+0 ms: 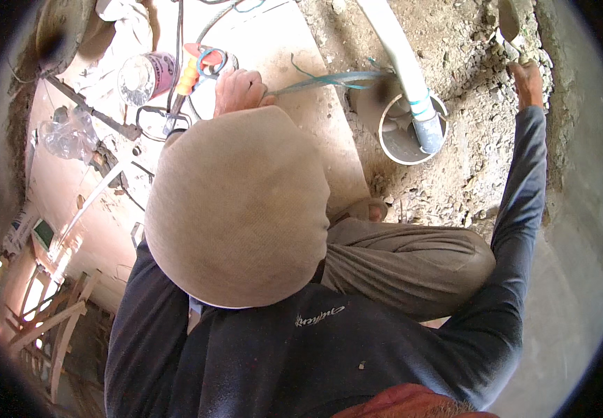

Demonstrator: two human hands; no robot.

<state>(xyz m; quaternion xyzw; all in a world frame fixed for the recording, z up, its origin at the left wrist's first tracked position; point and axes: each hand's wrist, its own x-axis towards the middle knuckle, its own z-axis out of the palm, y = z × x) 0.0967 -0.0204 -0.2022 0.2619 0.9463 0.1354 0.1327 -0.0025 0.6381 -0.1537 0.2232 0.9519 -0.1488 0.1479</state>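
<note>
My right hand (526, 80) is wrapped round the handle end of a small trowel (508, 24), its blade over the rubble by the wall at the upper right. Beyond my raised left knee, my left hand (241, 90) has its fingers curled; the knee partly hides it, and what it holds, if anything, does not show. A blue-green strap (336, 79) runs from beside that hand toward a wide round pipe (413, 160) set in the ground. Inside this pipe's mouth stands a narrower white pipe (395, 45) with a grey end. An orange-handled tool (189, 73) lies left of my left hand.
Broken rubble (455, 184) covers the ground at right, along a grey wall (580, 230). A pale slab (315, 132) borders it. A labelled tub (141, 78), dark cables, a clear plastic bag (72, 132) and a wooden frame (65, 334) lie to the left.
</note>
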